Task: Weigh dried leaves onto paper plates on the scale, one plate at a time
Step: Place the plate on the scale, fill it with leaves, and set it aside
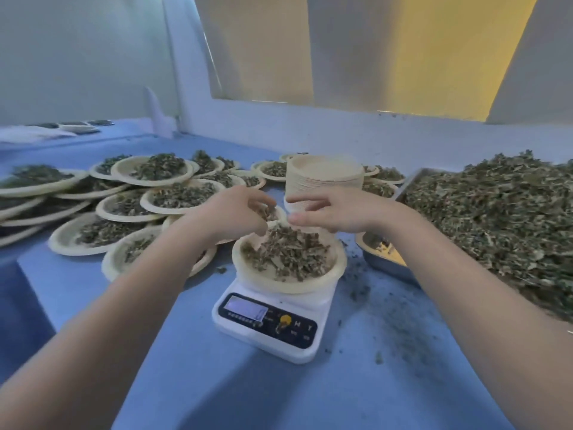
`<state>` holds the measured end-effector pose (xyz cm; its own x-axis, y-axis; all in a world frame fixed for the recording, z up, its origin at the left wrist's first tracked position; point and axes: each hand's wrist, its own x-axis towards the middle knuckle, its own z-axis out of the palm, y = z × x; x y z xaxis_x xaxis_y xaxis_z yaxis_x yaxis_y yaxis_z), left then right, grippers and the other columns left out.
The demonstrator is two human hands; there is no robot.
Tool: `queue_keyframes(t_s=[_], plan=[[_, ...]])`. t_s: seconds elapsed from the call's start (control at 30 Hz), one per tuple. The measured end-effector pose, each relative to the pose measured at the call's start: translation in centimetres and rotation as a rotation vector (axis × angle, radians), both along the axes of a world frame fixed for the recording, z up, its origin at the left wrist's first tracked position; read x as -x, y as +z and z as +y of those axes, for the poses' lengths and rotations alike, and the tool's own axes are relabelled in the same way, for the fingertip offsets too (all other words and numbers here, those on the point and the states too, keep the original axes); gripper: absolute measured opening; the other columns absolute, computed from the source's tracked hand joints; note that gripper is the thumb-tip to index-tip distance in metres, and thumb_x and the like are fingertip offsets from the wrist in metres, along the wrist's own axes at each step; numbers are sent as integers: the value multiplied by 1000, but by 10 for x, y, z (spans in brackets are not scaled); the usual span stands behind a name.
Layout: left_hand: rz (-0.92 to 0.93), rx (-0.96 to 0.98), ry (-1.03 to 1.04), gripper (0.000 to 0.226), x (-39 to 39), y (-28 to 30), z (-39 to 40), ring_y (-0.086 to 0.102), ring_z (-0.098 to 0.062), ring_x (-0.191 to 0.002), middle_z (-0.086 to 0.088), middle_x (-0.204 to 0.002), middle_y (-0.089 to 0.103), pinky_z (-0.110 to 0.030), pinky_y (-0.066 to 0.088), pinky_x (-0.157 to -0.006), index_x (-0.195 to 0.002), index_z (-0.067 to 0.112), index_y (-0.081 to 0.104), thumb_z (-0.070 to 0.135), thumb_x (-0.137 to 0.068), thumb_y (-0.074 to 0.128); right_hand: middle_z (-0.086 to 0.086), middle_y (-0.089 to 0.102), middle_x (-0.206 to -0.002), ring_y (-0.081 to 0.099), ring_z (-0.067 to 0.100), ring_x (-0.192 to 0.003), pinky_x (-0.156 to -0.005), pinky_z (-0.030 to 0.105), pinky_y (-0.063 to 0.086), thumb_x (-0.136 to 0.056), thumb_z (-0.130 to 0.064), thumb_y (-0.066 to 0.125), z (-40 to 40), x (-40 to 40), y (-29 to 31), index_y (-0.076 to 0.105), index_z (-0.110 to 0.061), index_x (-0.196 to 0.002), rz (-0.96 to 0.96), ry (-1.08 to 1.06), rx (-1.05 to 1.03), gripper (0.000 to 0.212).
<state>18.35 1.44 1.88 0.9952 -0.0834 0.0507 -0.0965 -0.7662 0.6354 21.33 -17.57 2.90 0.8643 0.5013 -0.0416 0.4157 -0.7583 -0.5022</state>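
Head view: heaped crumbly green-brown dried leaves (pixel 286 251).

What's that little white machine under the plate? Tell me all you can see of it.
It is a small kitchen scale, white and plastic-looking, standing flat on the blue table. Its front slopes toward the viewer and carries a dark panel with a pale lit display, too blurred to read, a yellow button and some marked keys. A paper plate heaped with dried leaves sits on its platform. Neither hand touches it.
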Motion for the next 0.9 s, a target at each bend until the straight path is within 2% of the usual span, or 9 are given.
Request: queue_keyframes(t_s=[0.07,0.17,0.3,0.4,0.47,0.6,0.67,0.77,0.9], plan=[[-97,-1,46,47,0,-9,1,52,-12,-113,8,-127,57,-27,41,-89,-120,32,62,9,-79,60,-3,57,-132,52,9,-118,-96,34,46,-86,-61,52,3,-1,-3,54,-46,-125,-49,-46,-93,42],[-265,80,117,37,0,-28,0,54,-7,-98,17,-110,59,-21,37,-75,-109,34,67,11,-82,55,-8,62,-120,53,4,-102,-86,26,40,-88,-55,53,3,-3,-11,62,-43,-114,-142,-94,-153,30],[-411,270,219,27,0,-50,-1,54,-5,-87,28,-83,57,-25,40,-73,-97,35,69,14,-84,56,-14,67,-104,57,-1,-91,-80,20,41,-89,-45,60,4,-3,-24,68,-38,-103,-272,-135,-247,18],[-485,407,279,22,2,-64,0,57,1,-91,28,-87,63,-22,44,-78,-91,39,66,19,-86,58,-20,67,-96,55,-10,-83,-70,3,37,-88,-41,61,5,-3,-33,70,-37,-100,-319,-122,-261,15],[-506,506,323,19,3,-74,2,58,6,-87,24,-88,66,-20,46,-78,-89,38,67,20,-86,59,-24,66,-92,55,-13,-83,-67,-1,36,-88,-39,62,5,-2,-38,70,-38,-97,-318,-112,-273,12],[-455,651,373,16,6,-88,4,58,7,-73,13,-87,69,-7,43,-64,-89,34,70,21,-85,61,-29,62,-85,54,-16,-85,-67,-3,36,-88,-36,63,6,-2,-42,68,-41,-91,-338,-87,-262,8],[-457,671,373,15,9,-91,7,58,7,-72,12,-87,68,-9,45,-65,-90,34,70,24,-84,61,-26,65,-89,56,-11,-86,-68,-1,38,-87,-36,63,7,-2,-43,68,-42,-90,-344,-92,-254,8],[-456,641,373,15,12,-94,12,59,8,-75,13,-88,68,-22,49,-75,-91,36,69,30,-80,59,-20,67,-96,59,-3,-90,-75,8,41,-86,-39,64,8,-2,-45,68,-41,-92,-349,-90,-225,8],[-463,614,376,15,12,-95,15,57,10,-74,15,-86,67,-23,47,-75,-93,34,68,27,-82,61,-17,67,-100,59,2,-93,-85,22,45,-87,-44,63,9,-1,-45,69,-40,-97,-349,-100,-179,12]])
